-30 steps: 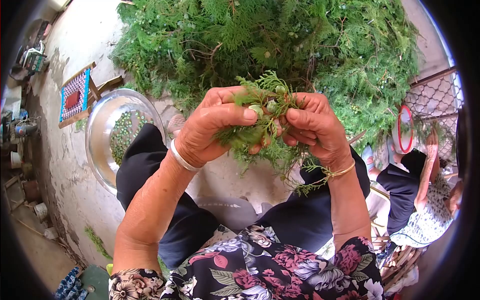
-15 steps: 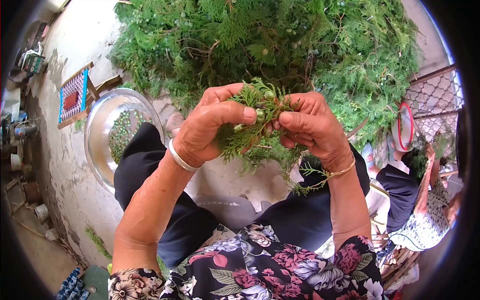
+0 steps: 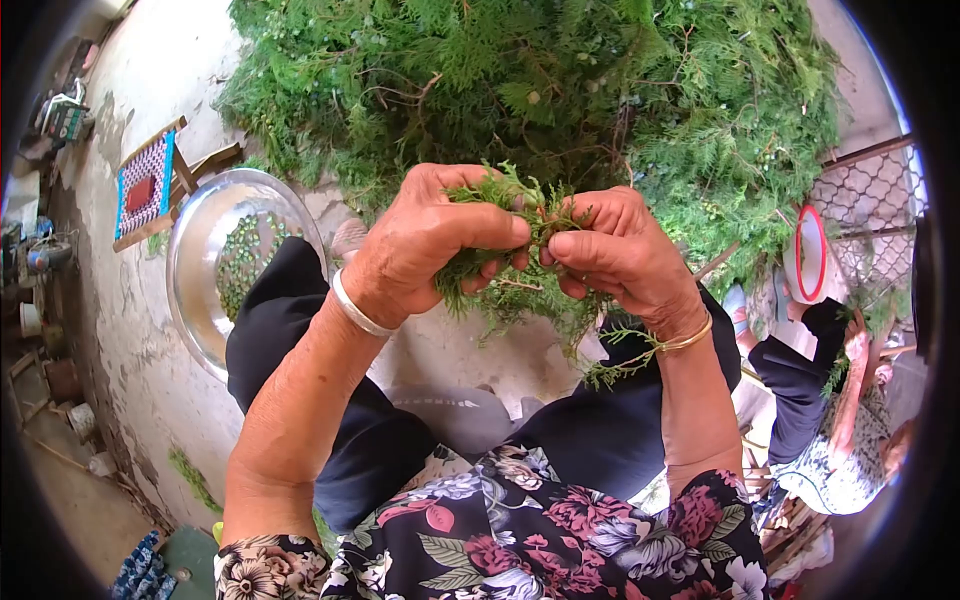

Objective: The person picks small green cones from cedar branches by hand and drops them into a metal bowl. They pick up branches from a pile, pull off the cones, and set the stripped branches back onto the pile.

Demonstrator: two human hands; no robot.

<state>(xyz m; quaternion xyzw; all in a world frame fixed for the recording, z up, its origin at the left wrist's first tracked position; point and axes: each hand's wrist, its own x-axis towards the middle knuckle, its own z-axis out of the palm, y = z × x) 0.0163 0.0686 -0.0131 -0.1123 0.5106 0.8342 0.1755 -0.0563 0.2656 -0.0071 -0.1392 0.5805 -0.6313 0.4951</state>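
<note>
Between my two hands is a leafy green cypress sprig (image 3: 520, 188), held up above my lap. My left hand (image 3: 425, 240), with a silver bangle at its wrist, is closed, thumb and fingers pressed on the sprig's foliage. Close beside it, my right hand (image 3: 620, 245) pinches the sprig near its stem. The two thumb tips are almost together. My fingers mostly cover the small green cones. A longer piece of the greenery hangs below the right hand, reaching its gold-coloured bangle (image 3: 688, 335).
A large heap of cypress branches (image 3: 520, 90) lies ahead. At left stands a metal basin (image 3: 190, 285) holding small green cones (image 3: 250, 255), near a woven-seat stool (image 3: 143, 195). Another person (image 3: 840, 430) sits at right by a red-rimmed white container (image 3: 803, 255).
My left thumb has moved right over the sprig, covering the green cones that showed before. The hands are closer together. The other person's arm at right has shifted slightly.
</note>
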